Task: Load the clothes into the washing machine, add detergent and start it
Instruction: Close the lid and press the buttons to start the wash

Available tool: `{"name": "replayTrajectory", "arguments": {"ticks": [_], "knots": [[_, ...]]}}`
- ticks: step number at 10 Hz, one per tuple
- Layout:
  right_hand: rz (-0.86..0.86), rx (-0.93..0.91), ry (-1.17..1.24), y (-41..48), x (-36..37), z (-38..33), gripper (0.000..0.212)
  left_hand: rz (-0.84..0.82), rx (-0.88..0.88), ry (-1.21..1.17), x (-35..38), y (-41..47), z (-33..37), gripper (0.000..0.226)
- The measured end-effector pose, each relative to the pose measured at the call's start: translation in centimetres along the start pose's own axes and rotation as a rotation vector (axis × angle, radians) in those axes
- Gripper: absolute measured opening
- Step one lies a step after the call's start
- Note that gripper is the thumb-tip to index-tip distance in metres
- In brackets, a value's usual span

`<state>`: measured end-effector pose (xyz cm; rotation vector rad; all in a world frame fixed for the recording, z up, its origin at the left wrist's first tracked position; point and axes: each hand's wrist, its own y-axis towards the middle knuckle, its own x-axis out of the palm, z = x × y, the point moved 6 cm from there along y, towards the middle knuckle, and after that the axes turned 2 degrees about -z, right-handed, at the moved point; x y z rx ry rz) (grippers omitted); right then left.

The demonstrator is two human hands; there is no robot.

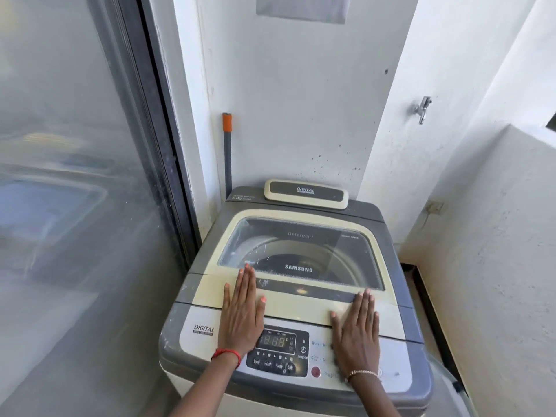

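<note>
Hands flat, released: left [242, 314], right [356, 325] | washing machine [400, 308] lid [288, 308] (shut) beneath both palms

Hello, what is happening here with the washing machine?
A person stands at a top-loading washing machine in a corner. Both hands lie flat, fingers stretched, on the front part of the closed lid: the left hand beside the display, the right hand covering part of the buttons. Nothing is held. No clothes or detergent are in view.
</note>
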<state>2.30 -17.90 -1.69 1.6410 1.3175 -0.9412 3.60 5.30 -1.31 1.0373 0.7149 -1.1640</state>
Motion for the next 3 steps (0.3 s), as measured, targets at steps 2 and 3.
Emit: {"name": "replayTrajectory", "arguments": {"ticks": [2,3], "knots": [[0.077,-0.1,0.136,-2.4,-0.4,-4.3,0.078,0.015,0.082,0.045,-0.1,-2.1,1.9,0.061],[0.152,-0.363,0.259,-3.3,-0.7,-7.5,0.068,0.047,0.134,0.043,0.1,-1.9,2.7,0.06]]}}
